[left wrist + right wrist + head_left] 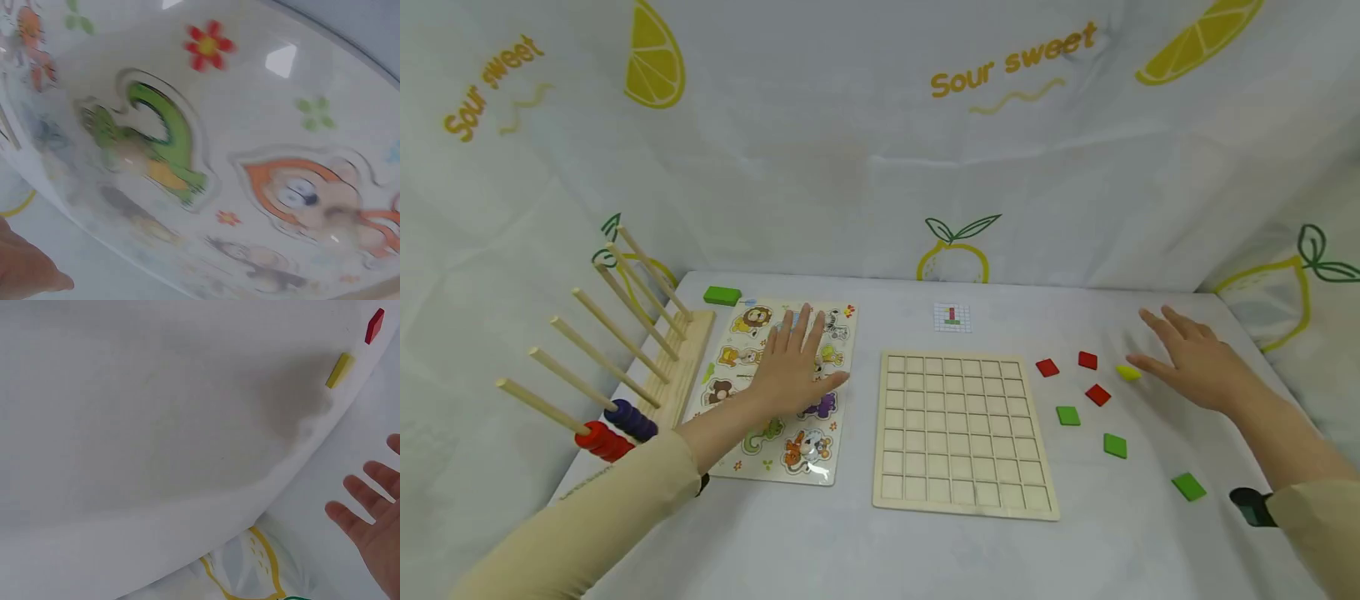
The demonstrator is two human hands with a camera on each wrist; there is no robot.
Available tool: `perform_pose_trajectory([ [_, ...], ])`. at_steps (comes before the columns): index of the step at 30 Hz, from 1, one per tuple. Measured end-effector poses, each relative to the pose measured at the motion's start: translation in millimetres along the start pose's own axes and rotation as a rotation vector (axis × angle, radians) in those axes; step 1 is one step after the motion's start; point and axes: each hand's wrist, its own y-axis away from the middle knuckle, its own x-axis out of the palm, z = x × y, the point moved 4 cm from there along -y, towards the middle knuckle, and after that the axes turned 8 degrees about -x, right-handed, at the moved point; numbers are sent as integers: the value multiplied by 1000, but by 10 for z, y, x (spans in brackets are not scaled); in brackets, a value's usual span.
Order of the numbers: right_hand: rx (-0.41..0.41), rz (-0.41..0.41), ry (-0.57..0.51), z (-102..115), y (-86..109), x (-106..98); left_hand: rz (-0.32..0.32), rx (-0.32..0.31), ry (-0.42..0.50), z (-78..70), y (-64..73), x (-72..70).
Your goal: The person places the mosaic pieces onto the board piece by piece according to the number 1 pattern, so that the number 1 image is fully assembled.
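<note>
My left hand (790, 375) is over the animal puzzle board (812, 433), its fingers spread and straight, holding nothing. In the left wrist view, a green crocodile piece (169, 137) and a monkey piece (306, 194) show on that board, slightly blurred. On the right side of the table, my right hand (1195, 358) hovers with straight, parted fingers and nothing in them. Nearest to it lies a yellow tile (1127, 372), partly overlapped by the thumb in the head view. Red tiles (1098, 394) and green tiles (1115, 446) lie scattered around it.
Between the hands lies a wooden grid board (962, 433). Behind it is a small pattern card (952, 317). At left stands a wooden peg rack (688, 358) with red rings (602, 442) and purple rings (631, 421). A green block (722, 296) sits behind the puzzle.
</note>
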Motion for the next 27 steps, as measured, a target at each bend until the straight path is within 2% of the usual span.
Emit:
perform_pose_trajectory([
  [3,-17,29,-2,13,-56,-14,38,48,45,-213,23,19],
  [6,-36,48,-63,27,-128,-30,85,110,98,-434,66,49],
  [11,-32,113,-185,42,-219,7,213,198,210,-685,165,146],
  [14,-32,141,-205,55,-235,49,297,224,256,-751,219,228],
  [17,-33,156,-206,63,-238,81,353,240,255,-774,259,307],
  [22,-19,194,-212,56,-239,120,412,238,215,-773,315,405],
  [27,-16,199,-219,50,-244,141,442,222,171,-773,358,431],
])
